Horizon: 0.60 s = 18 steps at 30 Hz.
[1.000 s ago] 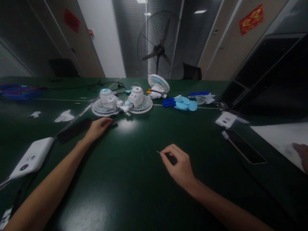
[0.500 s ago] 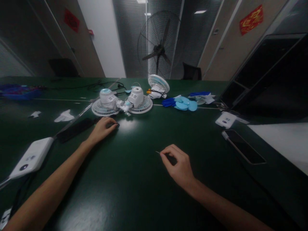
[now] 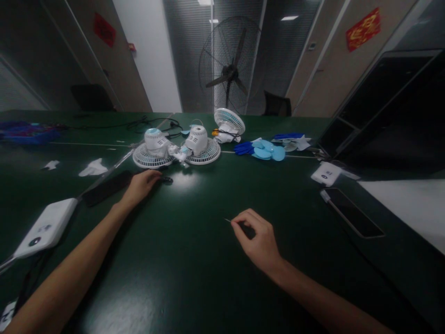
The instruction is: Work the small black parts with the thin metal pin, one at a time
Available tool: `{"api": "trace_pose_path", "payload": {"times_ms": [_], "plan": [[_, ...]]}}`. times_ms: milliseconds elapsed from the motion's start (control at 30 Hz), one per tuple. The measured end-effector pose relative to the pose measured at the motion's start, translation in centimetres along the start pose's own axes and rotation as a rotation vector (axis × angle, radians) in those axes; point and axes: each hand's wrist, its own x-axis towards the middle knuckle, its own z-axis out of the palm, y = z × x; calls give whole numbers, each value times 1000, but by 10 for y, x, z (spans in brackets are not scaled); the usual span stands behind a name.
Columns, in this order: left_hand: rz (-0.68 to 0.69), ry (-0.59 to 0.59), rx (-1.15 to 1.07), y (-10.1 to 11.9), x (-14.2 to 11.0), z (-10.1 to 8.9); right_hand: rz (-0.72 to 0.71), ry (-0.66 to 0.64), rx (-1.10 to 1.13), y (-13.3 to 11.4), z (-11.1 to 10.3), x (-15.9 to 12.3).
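Observation:
My right hand (image 3: pixel 257 236), raised over the green table (image 3: pixel 194 273), pinches a thin, pale, needle-like rod (image 3: pixel 227 220) between thumb and fingertips. Its tip points left; the kind is too small to make out. Further back on the left, my left hand (image 3: pixel 143 183) lies low over the table with fingers bent and nothing visible in them. Just right of its fingertips is a small black, ring-like object (image 3: pixel 167 180), apart from the hand. Behind that hand stand two white fan heads, a left one (image 3: pixel 153 150) and a right one (image 3: pixel 198 146), grilles down.
A third small fan (image 3: pixel 228 125) stands further back. Right of it are light blue fan blades (image 3: pixel 267 150) and blue gloves (image 3: pixel 244 148). A dark phone-like slab (image 3: pixel 107 188) and a white power bank (image 3: pixel 47 227) lie left; a phone (image 3: pixel 352 212) and white device (image 3: pixel 326 173) lie right.
My left hand has let go of the small black object and drawn back slightly to the left, leaving it on the table. My right hand and the thin rod have not moved.

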Motion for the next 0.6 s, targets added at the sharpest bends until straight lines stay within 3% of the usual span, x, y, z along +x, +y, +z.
{"api": "trace_pose_path", "payload": {"times_ms": [167, 367, 600], "plan": [[-11, 46, 6, -1, 0, -5, 10, -6, -11, 3, 1, -1], [-30, -68, 93, -9, 3, -15, 14, -14, 16, 2, 2, -2], [-75, -59, 39, -6, 4, -12, -4, 11, -16, -1, 0, 0]]}}
